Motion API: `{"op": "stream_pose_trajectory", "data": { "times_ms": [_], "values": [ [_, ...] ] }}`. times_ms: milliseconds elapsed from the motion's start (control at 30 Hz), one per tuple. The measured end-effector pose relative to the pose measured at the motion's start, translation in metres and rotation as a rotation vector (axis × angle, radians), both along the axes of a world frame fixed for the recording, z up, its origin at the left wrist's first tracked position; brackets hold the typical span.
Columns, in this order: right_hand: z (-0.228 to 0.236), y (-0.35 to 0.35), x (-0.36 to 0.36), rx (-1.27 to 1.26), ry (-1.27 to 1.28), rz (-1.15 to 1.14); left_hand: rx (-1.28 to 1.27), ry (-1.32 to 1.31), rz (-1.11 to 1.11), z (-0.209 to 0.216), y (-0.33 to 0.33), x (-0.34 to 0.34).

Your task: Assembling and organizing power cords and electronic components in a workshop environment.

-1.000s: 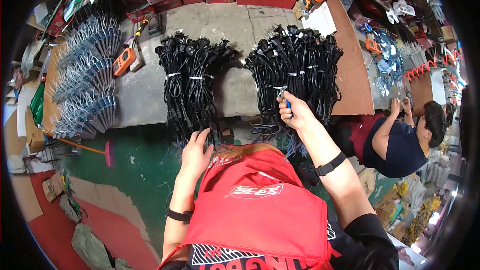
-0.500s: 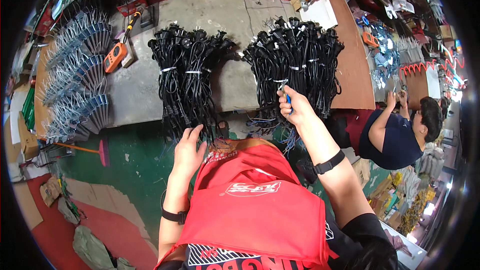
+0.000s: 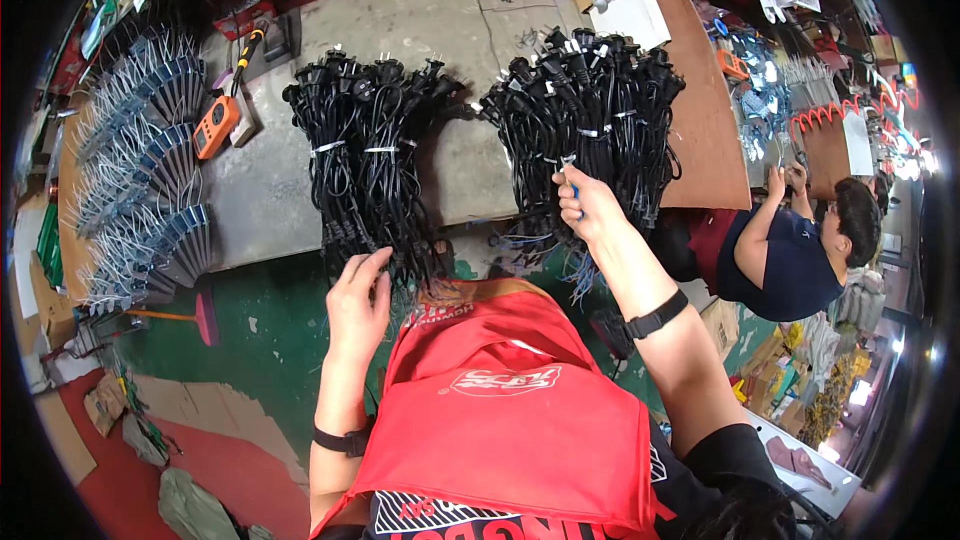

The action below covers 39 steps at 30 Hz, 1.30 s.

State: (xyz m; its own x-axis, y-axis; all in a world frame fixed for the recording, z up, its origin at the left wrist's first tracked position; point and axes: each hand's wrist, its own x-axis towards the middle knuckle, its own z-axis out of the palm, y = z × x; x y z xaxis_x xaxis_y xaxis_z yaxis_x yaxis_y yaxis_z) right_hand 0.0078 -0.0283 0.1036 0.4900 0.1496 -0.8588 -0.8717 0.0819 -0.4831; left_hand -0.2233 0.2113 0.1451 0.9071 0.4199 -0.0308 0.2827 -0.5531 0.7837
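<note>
At the left end of the workbench (image 3: pixel 450 180), saw fanned rows of grey strips (image 3: pixel 165 165) with pale wires, and just beside them an orange handheld meter (image 3: pixel 215 126). Left of the workbench's middle, saw tied bundles of black plug cables (image 3: pixel 365 165), hanging over its front edge. Below that edge, saw a left hand (image 3: pixel 358 298) at the lower cable ends, with loosely bent fingers and a released grip; could not tell whether touching. Right of the workbench's middle, saw more black bundles (image 3: pixel 605 125), and before them a right hand (image 3: pixel 592 208) clenched around a small blue-handled tool (image 3: pixel 576 194).
</note>
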Motion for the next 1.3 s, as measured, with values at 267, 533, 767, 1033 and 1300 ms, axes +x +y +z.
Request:
{"op": "stream_pose_trajectory", "data": {
  "times_ms": [267, 533, 767, 1033, 1300],
  "values": [
    [0.046, 0.033, -0.061, -0.040, -0.303, 0.428, 0.230, 0.154, 0.224, -0.020, 0.075, -0.016],
    [-0.036, 0.148, -0.054, -0.194, -0.694, 0.549, 0.081, 0.279, 0.255, -0.068, 0.115, 0.064],
    [-0.062, 0.211, -0.055, -0.443, -0.795, 0.661, 0.170, 0.235, 0.350, -0.086, 0.122, 0.096],
    [0.002, 0.148, -0.042, -0.012, -0.623, 0.324, -0.656, -0.097, 0.459, -0.005, 0.178, 0.029],
    [0.006, 0.175, -0.035, -0.161, -0.718, 0.438, -0.408, 0.214, 0.244, -0.107, 0.165, 0.069]
  ]
}}
